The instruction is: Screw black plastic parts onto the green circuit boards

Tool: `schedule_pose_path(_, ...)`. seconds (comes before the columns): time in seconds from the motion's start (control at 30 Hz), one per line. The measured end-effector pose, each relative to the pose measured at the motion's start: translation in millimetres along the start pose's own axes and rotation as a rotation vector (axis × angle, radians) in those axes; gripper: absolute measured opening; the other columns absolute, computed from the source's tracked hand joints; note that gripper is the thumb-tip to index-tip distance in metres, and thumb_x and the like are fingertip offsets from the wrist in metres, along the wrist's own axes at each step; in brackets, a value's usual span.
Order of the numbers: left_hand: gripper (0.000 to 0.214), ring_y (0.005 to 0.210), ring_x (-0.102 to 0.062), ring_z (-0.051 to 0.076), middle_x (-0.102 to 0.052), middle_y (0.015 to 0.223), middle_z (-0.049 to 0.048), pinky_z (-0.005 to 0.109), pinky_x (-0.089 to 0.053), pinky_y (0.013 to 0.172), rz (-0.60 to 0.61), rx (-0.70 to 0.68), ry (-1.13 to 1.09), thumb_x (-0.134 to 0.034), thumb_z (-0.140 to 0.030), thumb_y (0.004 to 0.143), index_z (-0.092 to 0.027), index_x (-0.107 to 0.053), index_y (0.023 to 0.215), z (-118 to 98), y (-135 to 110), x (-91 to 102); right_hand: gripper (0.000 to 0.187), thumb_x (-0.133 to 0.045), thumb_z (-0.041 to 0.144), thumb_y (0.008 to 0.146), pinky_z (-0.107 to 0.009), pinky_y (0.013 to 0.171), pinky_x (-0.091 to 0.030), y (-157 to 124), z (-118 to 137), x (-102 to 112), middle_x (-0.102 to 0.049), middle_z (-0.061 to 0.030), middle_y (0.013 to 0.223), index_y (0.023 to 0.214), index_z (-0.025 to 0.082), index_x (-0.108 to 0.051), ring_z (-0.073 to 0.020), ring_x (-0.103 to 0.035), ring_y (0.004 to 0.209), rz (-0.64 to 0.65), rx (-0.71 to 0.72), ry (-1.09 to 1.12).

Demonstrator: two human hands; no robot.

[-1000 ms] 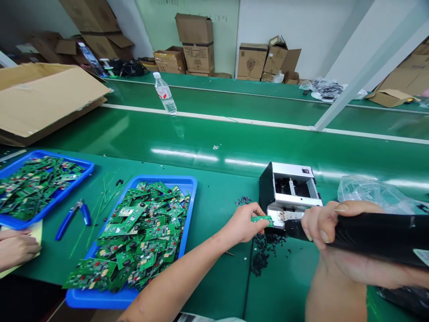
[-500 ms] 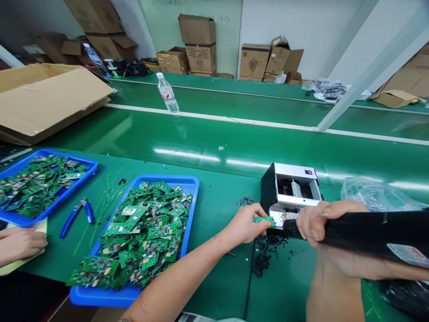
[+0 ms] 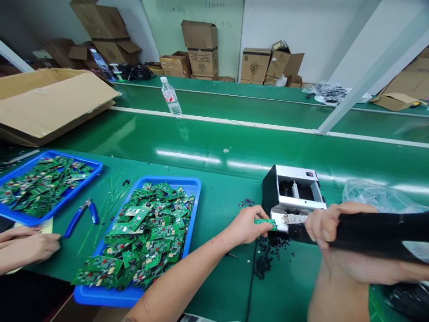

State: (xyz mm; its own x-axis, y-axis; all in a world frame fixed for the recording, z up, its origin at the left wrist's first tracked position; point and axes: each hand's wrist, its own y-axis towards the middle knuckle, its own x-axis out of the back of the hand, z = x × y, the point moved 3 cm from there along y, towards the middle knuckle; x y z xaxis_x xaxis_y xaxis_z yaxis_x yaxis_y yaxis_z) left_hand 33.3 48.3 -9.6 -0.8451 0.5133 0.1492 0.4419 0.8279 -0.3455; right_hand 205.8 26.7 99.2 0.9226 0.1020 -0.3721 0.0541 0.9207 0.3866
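Observation:
My left hand (image 3: 250,225) pinches a small green circuit board (image 3: 264,222), its far end at the front ledge of a silver and black benchtop machine (image 3: 295,188). My right hand (image 3: 323,224) is wrapped around a long black object (image 3: 375,232) with a white label. The object's narrow end lies close to the machine's front, beside the board; its kind I cannot make out. Small black bits (image 3: 264,264) are scattered on the table below. Left of my forearm, a blue tray (image 3: 197,197) holds a heap of green boards (image 3: 157,232).
Blue-handled pliers (image 3: 82,217) lie between that tray and a second blue tray (image 3: 97,169) of boards. A co-worker's hands (image 3: 33,246) rest at the left edge. A water bottle (image 3: 170,98), an open carton (image 3: 56,100) and clear plastic (image 3: 378,194) stand or lie farther back.
My right hand and the black object have shifted slightly right, away from the board. The left hand keeps its pinch on the board. The co-worker's hands have moved a little right.

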Motion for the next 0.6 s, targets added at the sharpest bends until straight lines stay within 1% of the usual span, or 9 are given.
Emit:
schedule_pose_path(0.03, 0.02, 0.051, -0.046, 0.008, -0.065, 0.064, -0.0014, 0.02, -0.037, 0.053, 0.012, 0.025, -0.02, -0.062, -0.034, 0.076, -0.018, -0.056, 0.085, 1, 1, 3.0, 0.084, -0.039, 0.093, 0.057, -0.029, 0.037, -0.036, -2, 0, 11, -0.056, 0.0011, 0.049, 0.099, 0.027, -0.068, -0.014, -0.044, 0.032, -0.043, -0.022, 0.021)
schedule_pose_path(0.1, 0.021, 0.05, -0.043, 0.007, -0.064, 0.067, -0.0009, 0.019, -0.033, 0.048, -0.013, 0.053, -0.084, -0.061, -0.034, 0.078, -0.017, -0.054, 0.088, 3, 4, 13.1, 0.083, -0.038, 0.092, 0.06, -0.028, 0.037, -0.035, -8, 0, 33, -0.054, 0.0017, 0.048, 0.102, 0.027, -0.067, -0.0132, -0.042, 0.032, -0.148, -0.082, 0.044)
schedule_pose_path(0.23, 0.024, 0.057, -0.048, 0.007, -0.063, 0.078, 0.0024, 0.017, -0.034, 0.048, -0.187, 0.111, -0.286, -0.056, -0.028, 0.083, -0.017, -0.048, 0.102, 14, 22, 43.9, 0.077, -0.04, 0.088, 0.065, -0.026, 0.037, -0.033, -25, -10, 69, -0.049, 0.0026, 0.052, 0.101, 0.025, -0.063, -0.0113, -0.04, 0.036, -0.38, -0.246, 0.009)
schedule_pose_path(0.3, 0.027, 0.061, -0.051, 0.008, -0.063, 0.086, 0.006, 0.016, -0.035, 0.048, -0.28, 0.129, -0.388, -0.053, -0.019, 0.082, -0.015, -0.046, 0.108, 19, 33, 60.0, 0.073, -0.042, 0.085, 0.067, -0.026, 0.039, -0.035, -37, -22, 83, -0.052, 0.0019, 0.061, 0.103, 0.024, -0.061, -0.0105, -0.041, 0.04, -0.479, -0.341, -0.004)
schedule_pose_path(0.37, 0.03, 0.067, -0.055, 0.008, -0.063, 0.098, 0.0109, 0.017, -0.04, 0.051, -0.356, 0.112, -0.437, -0.049, -0.013, 0.08, -0.014, -0.047, 0.11, 21, 46, 74.6, 0.064, -0.044, 0.079, 0.07, -0.026, 0.042, -0.038, -49, -38, 96, -0.053, 0.0014, 0.07, 0.1, 0.024, -0.057, -0.0101, -0.043, 0.045, -0.536, -0.427, -0.113)
schedule_pose_path(0.43, 0.036, 0.079, -0.06, 0.01, -0.059, 0.114, 0.0152, 0.019, -0.046, 0.06, -0.403, 0.075, -0.436, -0.047, -0.01, 0.079, -0.013, -0.047, 0.115, 19, 58, 87.5, 0.056, -0.047, 0.074, 0.071, -0.028, 0.046, -0.042, -58, -53, 108, -0.054, 0.0002, 0.073, 0.092, 0.023, -0.055, -0.0117, -0.047, 0.049, -0.556, -0.482, -0.315)
schedule_pose_path(0.5, 0.045, 0.103, -0.06, 0.014, -0.05, 0.132, 0.0154, 0.024, -0.05, 0.078, -0.437, 0.013, -0.424, -0.045, -0.01, 0.081, -0.016, -0.043, 0.126, 15, 68, 99.1, 0.055, -0.046, 0.073, 0.071, -0.033, 0.049, -0.047, -64, -65, 120, -0.058, -0.003, 0.073, 0.087, 0.021, -0.054, -0.0159, -0.053, 0.054, -0.557, -0.501, -0.522)
schedule_pose_path(0.53, 0.051, 0.117, -0.054, 0.016, -0.044, 0.141, 0.0142, 0.027, -0.048, 0.09, -0.453, -0.029, -0.389, -0.045, -0.01, 0.081, -0.018, -0.04, 0.131, 13, 71, 104.6, 0.056, -0.044, 0.073, 0.073, -0.035, 0.051, -0.048, -65, -70, 125, -0.06, -0.0049, 0.073, 0.086, 0.02, -0.054, -0.0183, -0.056, 0.056, -0.559, -0.499, -0.606)
schedule_pose_path(0.6, 0.063, 0.139, -0.032, 0.021, -0.027, 0.154, 0.0129, 0.036, -0.034, 0.11, -0.495, -0.104, -0.21, -0.047, -0.009, 0.081, -0.019, -0.031, 0.141, 9, 74, 114.2, 0.057, -0.039, 0.071, 0.077, -0.037, 0.054, -0.049, -67, -77, 137, -0.062, -0.0071, 0.068, 0.084, 0.018, -0.057, -0.0218, -0.059, 0.058, -0.564, -0.484, -0.787)
